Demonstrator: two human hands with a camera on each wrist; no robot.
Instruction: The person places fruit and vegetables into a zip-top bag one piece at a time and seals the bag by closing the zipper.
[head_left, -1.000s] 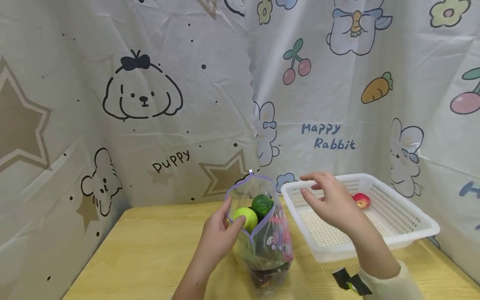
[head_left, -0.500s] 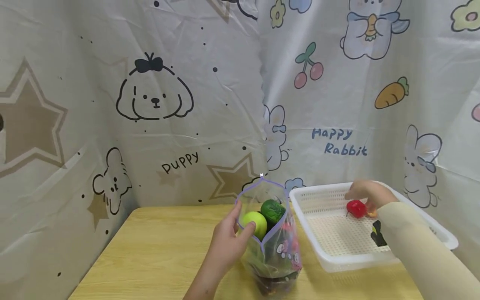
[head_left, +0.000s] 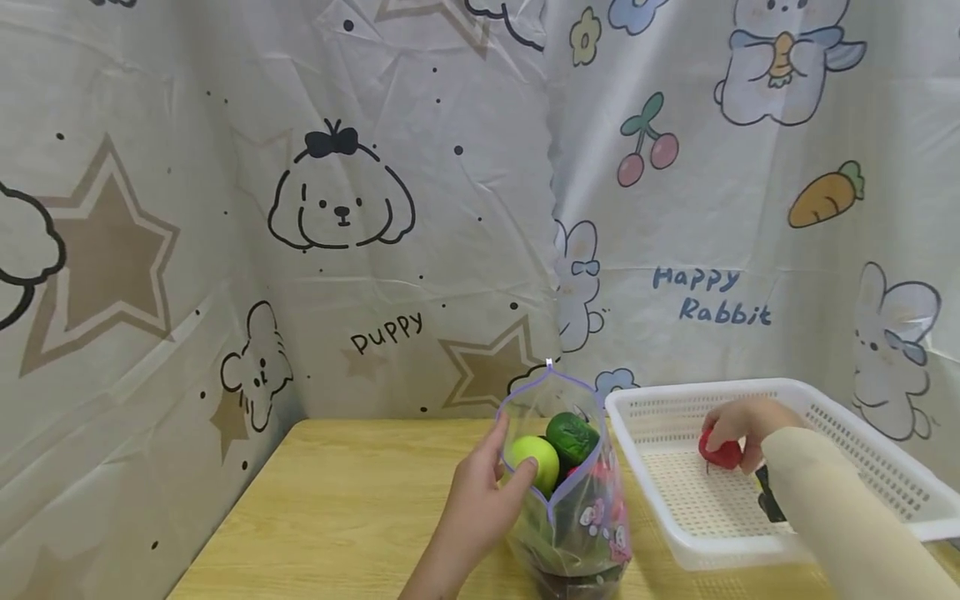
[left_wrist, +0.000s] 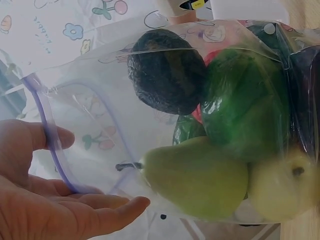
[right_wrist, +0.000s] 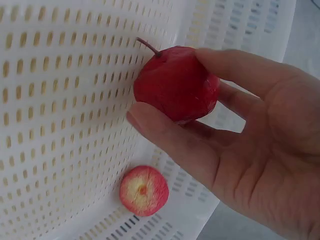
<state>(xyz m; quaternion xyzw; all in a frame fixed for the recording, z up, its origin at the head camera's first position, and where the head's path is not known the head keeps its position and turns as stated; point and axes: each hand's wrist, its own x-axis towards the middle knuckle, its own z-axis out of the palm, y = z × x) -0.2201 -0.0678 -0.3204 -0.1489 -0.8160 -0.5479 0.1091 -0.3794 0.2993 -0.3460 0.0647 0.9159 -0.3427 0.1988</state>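
Note:
My left hand [head_left: 480,496] grips the purple-edged mouth of a clear zip bag [head_left: 573,542], thumb on one side of the edge and fingers on the other. The bag stands upright with its mouth open. Through its plastic show a yellow-green pear [left_wrist: 195,177], a green rounded piece [left_wrist: 245,100], a dark green wrinkled piece [left_wrist: 165,70] and a pale yellow fruit [left_wrist: 280,185]. My right hand [head_left: 757,421] is inside the white basket [head_left: 637,475], pinching a red fruit [right_wrist: 172,85] with a thin stem between thumb and fingers.
A red-and-yellow apple-like fruit [right_wrist: 144,191] lies in the basket near its wall. The basket stands right of the bag on the wooden table [head_left: 360,500]. A printed curtain [head_left: 450,208] hangs behind the table.
My right hand has moved from above the basket's left side down into it and now holds the red fruit. The left hand keeps its grip on the bag. The head view has turned left.

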